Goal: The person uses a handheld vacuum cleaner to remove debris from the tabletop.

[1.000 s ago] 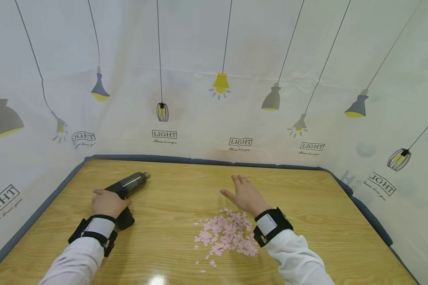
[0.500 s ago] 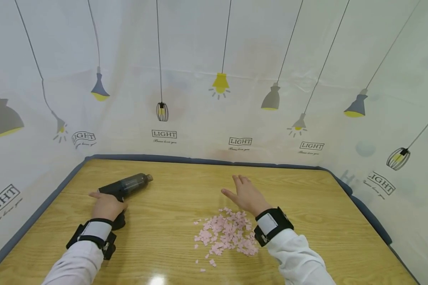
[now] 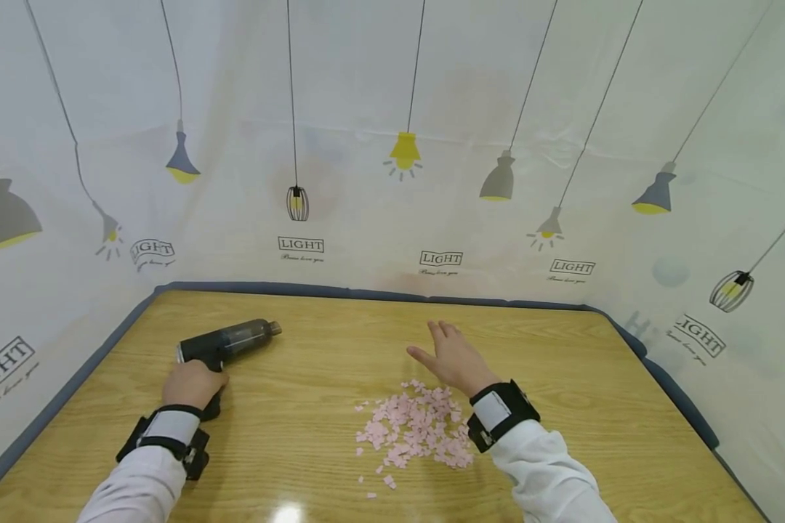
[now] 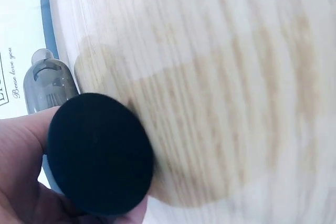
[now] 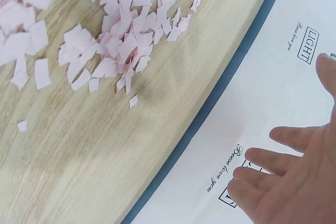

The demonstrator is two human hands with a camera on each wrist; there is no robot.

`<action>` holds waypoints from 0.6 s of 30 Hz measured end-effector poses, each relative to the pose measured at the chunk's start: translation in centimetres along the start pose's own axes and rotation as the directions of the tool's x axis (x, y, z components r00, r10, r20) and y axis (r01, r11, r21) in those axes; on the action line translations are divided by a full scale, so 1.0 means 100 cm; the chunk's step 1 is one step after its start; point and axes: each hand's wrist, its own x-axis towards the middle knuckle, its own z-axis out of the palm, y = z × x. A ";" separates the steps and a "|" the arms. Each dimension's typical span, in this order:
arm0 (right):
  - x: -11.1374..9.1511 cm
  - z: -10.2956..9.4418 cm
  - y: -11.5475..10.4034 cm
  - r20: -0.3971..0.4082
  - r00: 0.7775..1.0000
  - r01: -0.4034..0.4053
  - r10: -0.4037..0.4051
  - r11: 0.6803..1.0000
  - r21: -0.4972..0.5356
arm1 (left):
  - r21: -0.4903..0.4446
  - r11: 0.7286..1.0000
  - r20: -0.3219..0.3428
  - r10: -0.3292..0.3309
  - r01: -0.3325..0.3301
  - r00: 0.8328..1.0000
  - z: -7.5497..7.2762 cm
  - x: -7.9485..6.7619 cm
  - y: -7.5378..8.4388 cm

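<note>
My left hand [image 3: 192, 385] grips the handle of a black handheld vacuum [image 3: 238, 339] at the left of the table. Its smoky see-through cup and short nozzle point right, toward the back. In the left wrist view the round end of the vacuum's handle [image 4: 100, 153] faces the camera, my fingers wrapped round it. A loose heap of small pink paper scraps [image 3: 415, 425] lies right of centre. Just behind and right of the heap, my right hand [image 3: 458, 359] is held out, empty, fingers straight and thumb spread, as the right wrist view also shows.
The wood-grain table [image 3: 314, 407] has a dark blue edge [image 3: 386, 296] at its back and sides. A white curtain [image 3: 360, 87] printed with lamps stands right behind it. A few stray scraps [image 3: 389, 481] lie toward the front of the heap.
My left hand has turned the handheld vacuum a little and drawn down and left, so more of its rear body shows. My right hand and the paper scraps have stayed nearly still.
</note>
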 end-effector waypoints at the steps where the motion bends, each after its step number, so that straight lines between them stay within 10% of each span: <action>1: 0.000 0.000 0.000 -0.001 1.000 0.000 0.000 1.000 -0.002 | -0.017 1.000 0.003 0.002 -0.002 1.000 0.000 0.000 -0.001; 18: -0.005 -0.005 0.009 0.007 0.999 -0.041 0.041 0.998 0.055 | -0.206 0.977 -0.014 -0.056 0.052 0.998 0.004 0.010 -0.006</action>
